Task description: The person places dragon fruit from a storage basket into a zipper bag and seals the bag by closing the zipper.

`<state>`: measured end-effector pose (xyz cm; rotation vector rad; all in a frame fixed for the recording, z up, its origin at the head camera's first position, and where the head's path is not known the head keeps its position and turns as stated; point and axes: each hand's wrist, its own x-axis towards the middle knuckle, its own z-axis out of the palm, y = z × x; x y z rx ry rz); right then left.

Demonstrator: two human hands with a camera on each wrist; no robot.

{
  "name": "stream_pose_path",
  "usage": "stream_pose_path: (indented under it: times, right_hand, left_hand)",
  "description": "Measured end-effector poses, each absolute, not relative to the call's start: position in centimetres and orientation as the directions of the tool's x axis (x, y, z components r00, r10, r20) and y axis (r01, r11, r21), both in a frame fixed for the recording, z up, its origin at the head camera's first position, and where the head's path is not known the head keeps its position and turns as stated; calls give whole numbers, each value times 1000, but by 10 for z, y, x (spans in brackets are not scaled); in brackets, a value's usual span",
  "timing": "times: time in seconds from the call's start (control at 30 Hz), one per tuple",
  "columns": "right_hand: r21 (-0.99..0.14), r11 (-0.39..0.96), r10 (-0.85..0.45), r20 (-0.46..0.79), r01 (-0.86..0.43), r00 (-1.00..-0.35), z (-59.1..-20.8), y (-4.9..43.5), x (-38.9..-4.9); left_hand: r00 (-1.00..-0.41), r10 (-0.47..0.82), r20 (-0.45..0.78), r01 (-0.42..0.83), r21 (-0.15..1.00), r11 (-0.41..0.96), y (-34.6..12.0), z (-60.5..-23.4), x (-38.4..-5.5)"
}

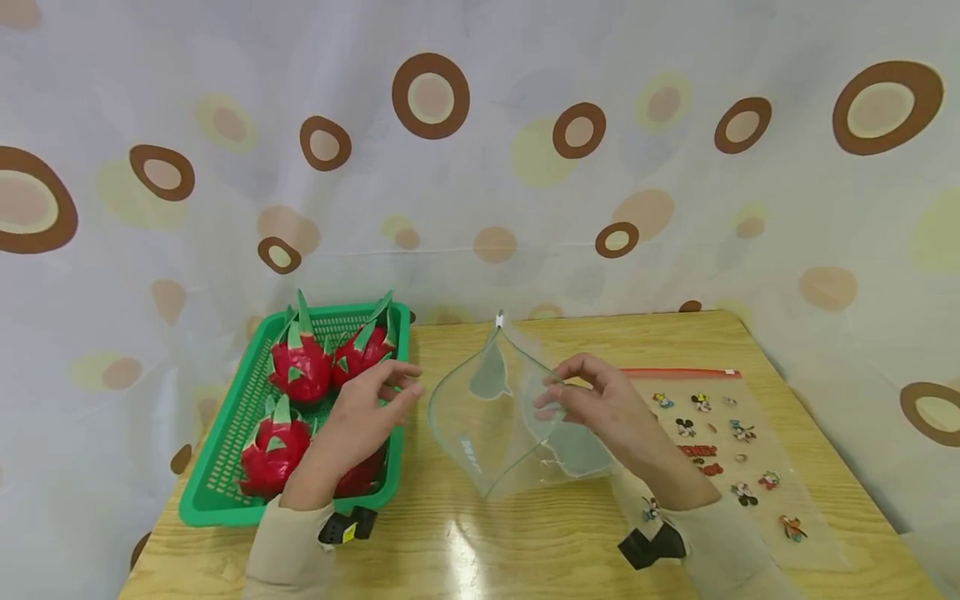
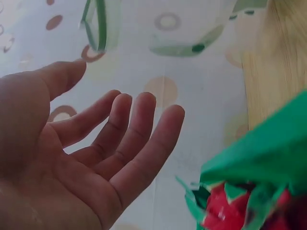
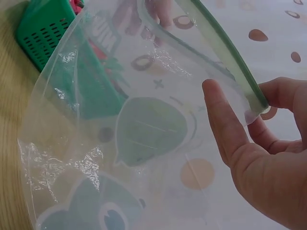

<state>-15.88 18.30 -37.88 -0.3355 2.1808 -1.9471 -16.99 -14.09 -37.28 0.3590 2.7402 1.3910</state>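
A clear zip bag with pale green printing stands with its mouth spread wide in the middle of the wooden table. My right hand pinches the right side of its green-edged mouth between thumb and fingers, as the right wrist view shows at the zip strip. My left hand hovers over the right side of a green plastic basket, fingers loosely bent and nothing in them. Several red dragon fruits with green tips lie in the basket; my left hand and forearm partly cover some of them.
A second clear bag with a red zip and cartoon prints lies flat at the table's right, partly under my right forearm. Behind the table hangs a white cloth with round brown patterns.
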Motion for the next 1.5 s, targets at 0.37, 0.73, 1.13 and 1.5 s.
stream_pose_path:
  times: [0.37,0.73,1.13,1.5]
  right_hand:
    - [-994,90,-295,24,-53,-955,-378,183,-161]
    - [-994,82,-294,39,-66,-955,-380,186,-161]
    - [-995,69,-303,44,-68,-952,-383,187,-159]
    - [-996,59,-306,43,-64,-951,-384,188,-159]
  left_hand:
    - [-976,216,-8,157,657,737,-187,-370,-172]
    - [-946,176,-270,37,451,892,-196,-385,-173]
    - [-880,170,-443,3,353,935,-181,-394,-180]
    - [-856,129,-501,-19,279,960,-176,-394,-187]
